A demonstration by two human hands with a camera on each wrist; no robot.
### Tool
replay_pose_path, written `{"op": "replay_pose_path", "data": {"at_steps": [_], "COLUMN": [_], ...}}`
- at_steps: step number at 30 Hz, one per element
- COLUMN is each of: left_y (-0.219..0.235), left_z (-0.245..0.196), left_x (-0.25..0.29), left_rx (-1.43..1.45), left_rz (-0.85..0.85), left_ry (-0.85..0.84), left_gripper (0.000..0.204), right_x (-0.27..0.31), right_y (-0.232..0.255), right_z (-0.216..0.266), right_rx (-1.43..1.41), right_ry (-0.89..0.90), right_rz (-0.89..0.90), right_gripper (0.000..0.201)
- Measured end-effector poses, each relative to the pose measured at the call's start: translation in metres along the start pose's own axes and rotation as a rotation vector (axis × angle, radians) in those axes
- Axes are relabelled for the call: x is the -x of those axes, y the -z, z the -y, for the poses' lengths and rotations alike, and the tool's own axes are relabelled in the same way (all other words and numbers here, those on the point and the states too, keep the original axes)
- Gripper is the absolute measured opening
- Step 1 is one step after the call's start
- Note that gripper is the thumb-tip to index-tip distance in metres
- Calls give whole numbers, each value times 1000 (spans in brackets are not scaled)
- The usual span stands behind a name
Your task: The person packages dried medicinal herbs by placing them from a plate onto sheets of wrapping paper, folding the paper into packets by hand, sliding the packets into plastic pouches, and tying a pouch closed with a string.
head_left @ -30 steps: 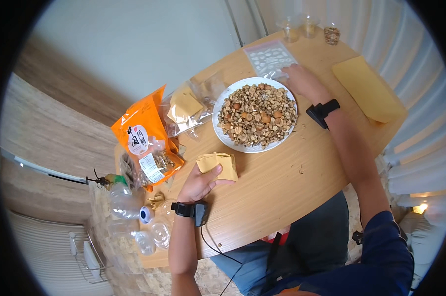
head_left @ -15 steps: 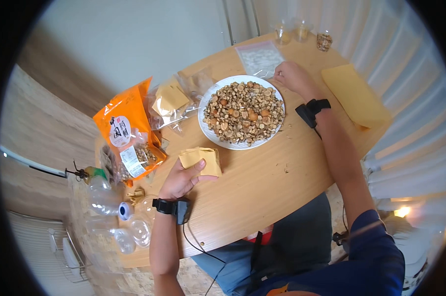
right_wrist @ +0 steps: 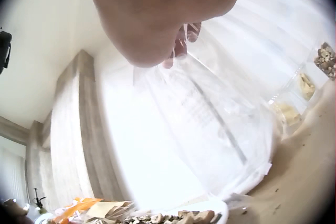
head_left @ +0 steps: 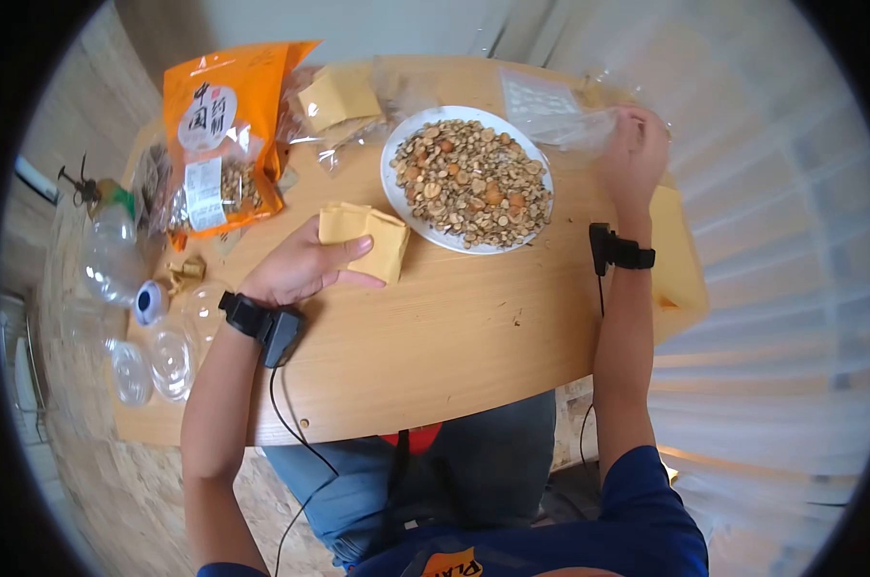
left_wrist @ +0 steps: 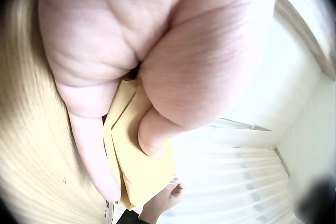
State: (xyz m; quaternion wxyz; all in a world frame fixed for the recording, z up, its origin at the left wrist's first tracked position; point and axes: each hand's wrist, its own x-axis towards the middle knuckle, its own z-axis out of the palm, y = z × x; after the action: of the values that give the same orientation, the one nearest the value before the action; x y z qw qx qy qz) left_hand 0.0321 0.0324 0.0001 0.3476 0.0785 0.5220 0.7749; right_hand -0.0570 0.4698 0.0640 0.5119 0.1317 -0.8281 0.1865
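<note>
My left hand (head_left: 305,264) grips a small stack of folded yellow paper packets (head_left: 367,236), thumb on top and fingers underneath, just above the table. The stack (left_wrist: 139,150) shows between thumb and fingers in the left wrist view. Up at the far right, my right hand (head_left: 637,154) pinches the edge of a clear plastic bag (head_left: 574,127). In the right wrist view the thin bag (right_wrist: 210,124) hangs down from the fingertips towards the table. Between the hands stands a white plate (head_left: 393,188) heaped with dried, sliced brown pieces (head_left: 473,183).
An orange printed bag (head_left: 189,91) stands at the left, beside a clear bag with yellow packets (head_left: 339,96). Clear plastic bottles (head_left: 113,255) crowd the table's left edge. A large yellow envelope (head_left: 675,260) lies at the right. Small clear cups (right_wrist: 289,113) stand at the back.
The right hand has moved right and up, drawing the clear bag off the table with it. The left hand keeps its grip on the packets. The head view has shifted.
</note>
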Motion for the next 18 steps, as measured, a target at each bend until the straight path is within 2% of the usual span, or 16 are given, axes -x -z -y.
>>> {"op": "replay_pose_path", "data": {"at_steps": [1,2,4,5,7,8,10,11,13,14,15,16,17,18], "left_y": [0,0,1,1,0,0,0,0,1,1,-4,-9,-13,-7], "left_z": [1,2,1,0,0,1,1,2,1,0,-5,-9,-4,4], "left_x": [0,0,-1,-1,-1,-1,0,-1,-3,-2,0,2,2,-4], "left_rx": [11,17,25,17,21,22,21,31,51,46,56,38,22,25], "left_rz": [-12,-4,3,4,0,-5,-21,-31,-77,-70,-90,-164,-237,-224], "left_ry": [-1,-3,-6,-3,5,-4,-17,-8,-48,-74,-52,-100,-125,-213], "left_gripper": [43,43,43,43,42,43,45,45,48,45,45,46,46,45], "right_x": [-1,-2,-7,-10,-15,-17,-20,-18,-16,-12,-10,-1,12,21], "right_y": [3,6,10,12,17,22,32,29,21,15,9,6,10,14], "right_z": [9,18,39,46,57,61,64,63,65,68,81,95,110,127], "right_rx": [-35,-43,-145,-148,-746,-744,-839,-840,-888,-895,-885,-872,-876,-900], "right_ry": [-105,-101,-267,-264,-503,-513,-625,-637,-748,-767,-812,-867,-929,-961], "right_rz": [-55,-46,-259,-254,-436,-420,-282,-270,127,142,344,551,577,636], "right_gripper": [13,13,14,14,21,21,31,31,33,33,34,35,35,37]}}
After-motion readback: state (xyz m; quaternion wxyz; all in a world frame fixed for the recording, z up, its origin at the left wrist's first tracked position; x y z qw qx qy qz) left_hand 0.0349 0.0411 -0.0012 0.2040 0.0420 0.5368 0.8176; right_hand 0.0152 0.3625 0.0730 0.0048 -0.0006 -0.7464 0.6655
